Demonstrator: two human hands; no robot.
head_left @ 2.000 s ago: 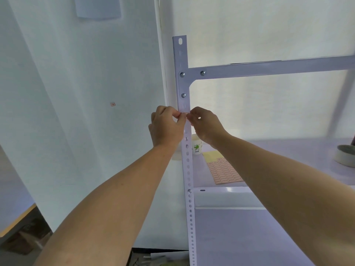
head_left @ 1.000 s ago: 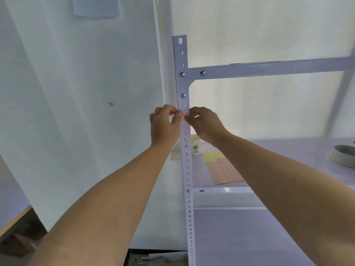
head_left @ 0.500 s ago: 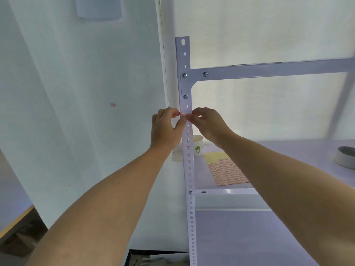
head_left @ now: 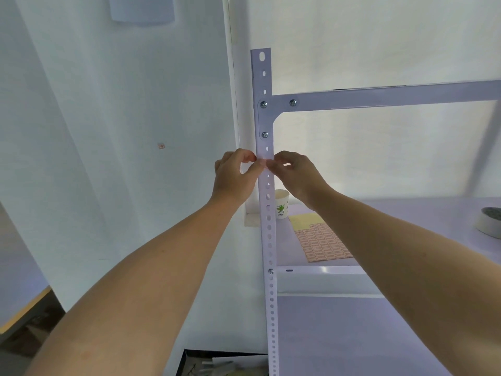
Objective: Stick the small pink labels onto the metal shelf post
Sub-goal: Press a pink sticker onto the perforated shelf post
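I have both hands up at the metal shelf post [head_left: 267, 240], one on each side of it, so that I can keep a small pink label [head_left: 265, 163] level across its face. My left hand [head_left: 235, 176] pinches the label's left end between thumb and forefinger at the post's left edge; my right hand [head_left: 296, 175] pinches the other end just past the right edge. The label lies right between my two sets of fingertips, flat against the post or very close to it — I cannot tell whether it has fully stuck yet. It sits a little below the lowest bolt of the corner bracket and above the run of holes that goes down past my wrists.

Holding from both ends looks sensible to me: the post is narrow and the label about as wide, so two pinches stop it from tilting or folding onto itself.

The label sheet [head_left: 321, 242] lies on the shelf [head_left: 406, 210] below and behind my right forearm, within easy reach for the next one — its top part looks already peeled bare and yellow. A paper cup [head_left: 282, 204] stands just under my right hand, behind the post, and a roll of tape [head_left: 489, 222] rests far off to the right of that arm. I judge the next thing is to rub the label down firmly.
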